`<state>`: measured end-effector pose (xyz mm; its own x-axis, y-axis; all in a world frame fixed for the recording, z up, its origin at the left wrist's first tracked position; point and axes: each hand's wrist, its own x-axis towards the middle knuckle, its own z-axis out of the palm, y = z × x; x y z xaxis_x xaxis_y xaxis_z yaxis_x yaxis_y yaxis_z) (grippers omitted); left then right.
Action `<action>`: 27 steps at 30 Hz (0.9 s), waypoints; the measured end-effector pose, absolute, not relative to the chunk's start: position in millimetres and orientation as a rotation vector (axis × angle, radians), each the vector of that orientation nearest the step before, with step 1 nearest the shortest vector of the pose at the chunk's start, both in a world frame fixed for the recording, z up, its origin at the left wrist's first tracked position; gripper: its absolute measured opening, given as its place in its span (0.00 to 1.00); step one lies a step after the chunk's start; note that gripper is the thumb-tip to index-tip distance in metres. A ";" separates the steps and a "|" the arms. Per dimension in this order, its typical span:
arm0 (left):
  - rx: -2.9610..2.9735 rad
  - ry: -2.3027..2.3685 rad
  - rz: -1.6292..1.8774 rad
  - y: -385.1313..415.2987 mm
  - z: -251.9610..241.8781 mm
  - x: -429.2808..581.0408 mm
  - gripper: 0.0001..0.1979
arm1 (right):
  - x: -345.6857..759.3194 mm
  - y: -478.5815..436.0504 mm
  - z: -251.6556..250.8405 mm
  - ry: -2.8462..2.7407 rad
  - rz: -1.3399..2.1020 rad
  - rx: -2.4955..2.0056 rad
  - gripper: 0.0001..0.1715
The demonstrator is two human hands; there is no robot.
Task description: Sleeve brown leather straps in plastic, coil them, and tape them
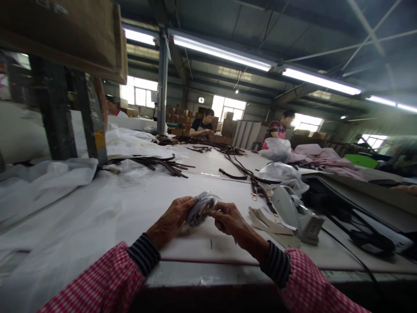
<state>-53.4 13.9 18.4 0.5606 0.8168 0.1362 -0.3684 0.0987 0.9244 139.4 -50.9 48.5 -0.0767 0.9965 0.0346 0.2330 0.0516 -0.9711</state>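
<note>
Between my hands, just above the white tabletop, is a small clear plastic bag (197,214) with something dark and coiled inside, perhaps a strap; its details are blurred. My left hand (171,221) grips the bag's left side, thumb on top. From the right, my right hand (233,221) has its fingers closed at the bag's edge, by a small brownish or metallic bit. Dark brown straps (239,167) with gold-coloured metal clips lie beyond my right hand. Close to that wrist are beige strips (272,226) and a pale grey plastic device (311,228).
More dark straps (166,164) are heaped at the left, near a dark metal post (93,117) and white sheeting (58,208). Plastic bags (283,171), pink fabric (322,156) and black items (368,239) are at the right. Co-workers (202,124) stand across the table.
</note>
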 end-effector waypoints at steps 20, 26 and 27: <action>1.209 0.556 0.935 17.2 12.1 -51.5 0.19 | 116.0 -34.9 37.7 -1.300 1.172 -1.238 0.09; 1.235 0.619 0.957 20.2 9.3 -52.4 0.20 | 115.9 -40.7 35.7 -1.327 1.237 -1.203 0.11; 1.233 0.626 0.960 19.7 9.9 -52.4 0.20 | 117.4 -43.6 35.0 -1.331 1.252 -1.211 0.12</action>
<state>-52.4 19.7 9.9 0.4842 0.8698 0.0950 -0.2636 0.0415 0.9637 117.4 -43.6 35.0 -0.0998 0.9950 -0.0059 0.0666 0.0008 -0.9978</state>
